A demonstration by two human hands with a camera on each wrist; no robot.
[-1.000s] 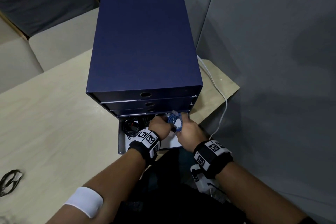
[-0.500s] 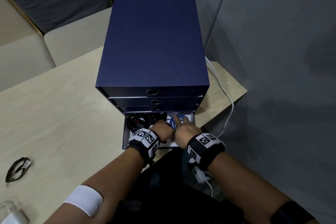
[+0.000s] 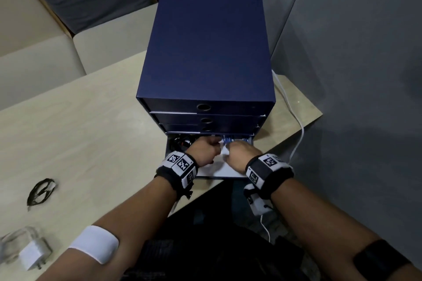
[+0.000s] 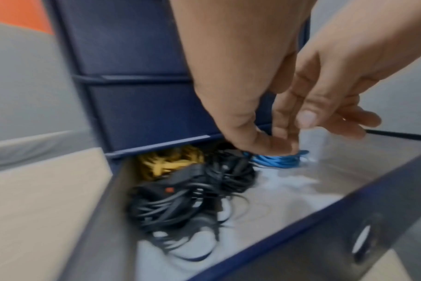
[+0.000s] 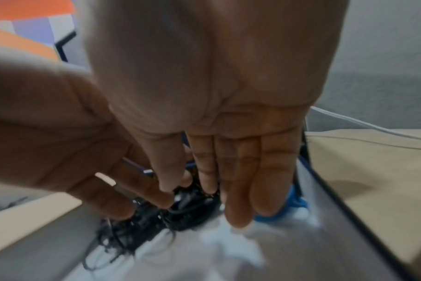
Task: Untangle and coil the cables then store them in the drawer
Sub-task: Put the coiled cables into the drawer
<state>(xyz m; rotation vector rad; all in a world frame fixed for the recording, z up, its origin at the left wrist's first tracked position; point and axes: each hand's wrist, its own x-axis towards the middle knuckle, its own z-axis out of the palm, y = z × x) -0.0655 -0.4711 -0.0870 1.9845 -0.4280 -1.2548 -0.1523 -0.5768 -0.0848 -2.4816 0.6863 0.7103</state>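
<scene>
The navy drawer unit [image 3: 205, 41] has its bottom drawer [image 4: 301, 237] pulled out. A coiled blue cable [image 4: 276, 160] lies at the back right of the drawer floor, next to black cable bundles [image 4: 192, 199] and a yellow cable [image 4: 171, 161]. Both hands are inside the drawer. My left hand [image 3: 205, 150] has its fingertips on top of the blue cable [image 3: 230, 140]. My right hand [image 5: 240, 180] lies over the blue cable [image 5: 293, 205] with straight fingers held together. Nothing is lifted.
The three upper drawers are closed. A white cord [image 3: 294, 116] runs along the table's right edge and hangs off it. Glasses [image 3: 41, 191] and a white charger [image 3: 34, 255] lie at the near left of the table [image 3: 80, 132]. Grey partitions stand behind and to the right.
Both hands went lower and deeper into the drawer with the blue cable, which now lies on the drawer floor. The right hand's fingers have flattened over it.
</scene>
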